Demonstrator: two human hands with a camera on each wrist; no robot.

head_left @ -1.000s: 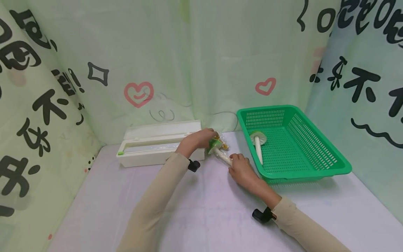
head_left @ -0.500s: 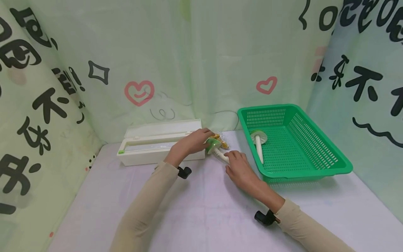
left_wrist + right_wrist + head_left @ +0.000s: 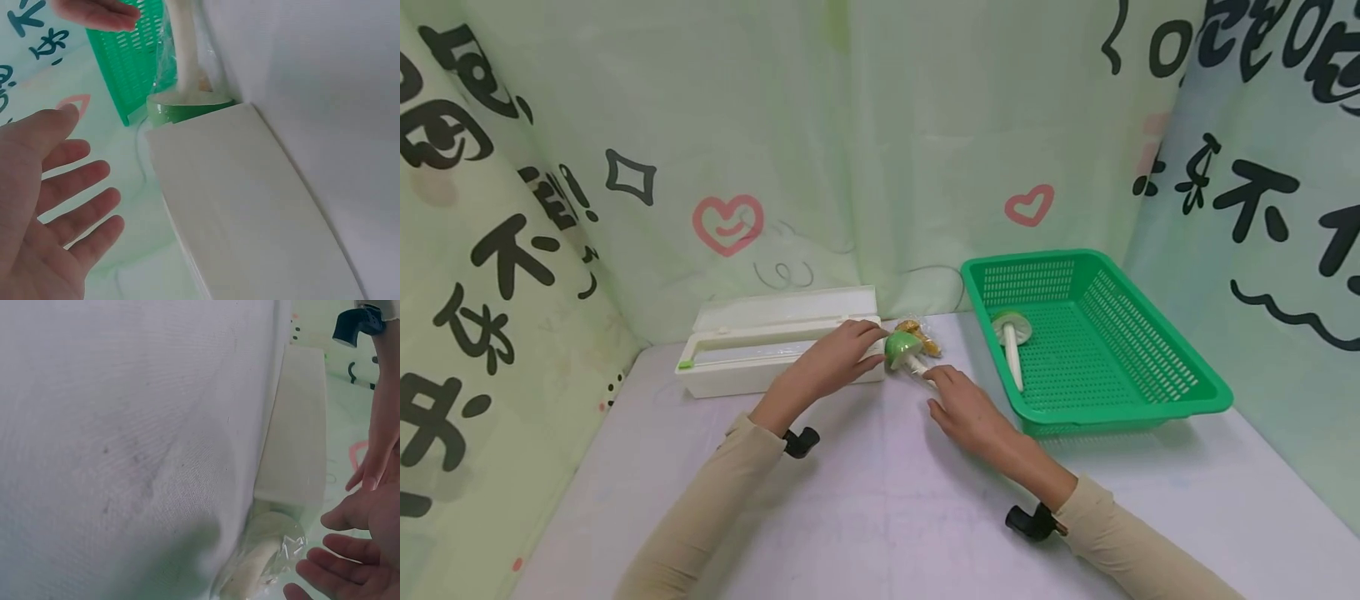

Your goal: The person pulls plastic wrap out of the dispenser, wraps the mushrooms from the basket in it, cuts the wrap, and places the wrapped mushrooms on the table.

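A mushroom-shaped piece with a green cap (image 3: 901, 347) and white stem (image 3: 183, 53) lies on the table, wrapped in clear plastic film (image 3: 289, 550). My left hand (image 3: 829, 367) is beside the cap with its fingers extended; in the left wrist view they spread apart, holding nothing. At the stem's end is my right hand (image 3: 972, 415), its fingers loosely bent and apart from the stem in the right wrist view (image 3: 362, 550). Just left of the mushroom stands a long white cling film dispenser (image 3: 775, 382), lid raised, with film inside.
A green perforated basket (image 3: 1138, 408) stands at the right, with another green-capped mushroom (image 3: 1011, 342) in it. Behind the wrapped mushroom lies a small clear packet of golden items (image 3: 929, 340). Printed curtains (image 3: 925, 167) enclose the table (image 3: 880, 517) at the back and sides.
My left hand has let go of the wrapped mushroom's cap and drawn back left. My right hand's fingers have loosened from the stem. The mushroom stays in about the same place.
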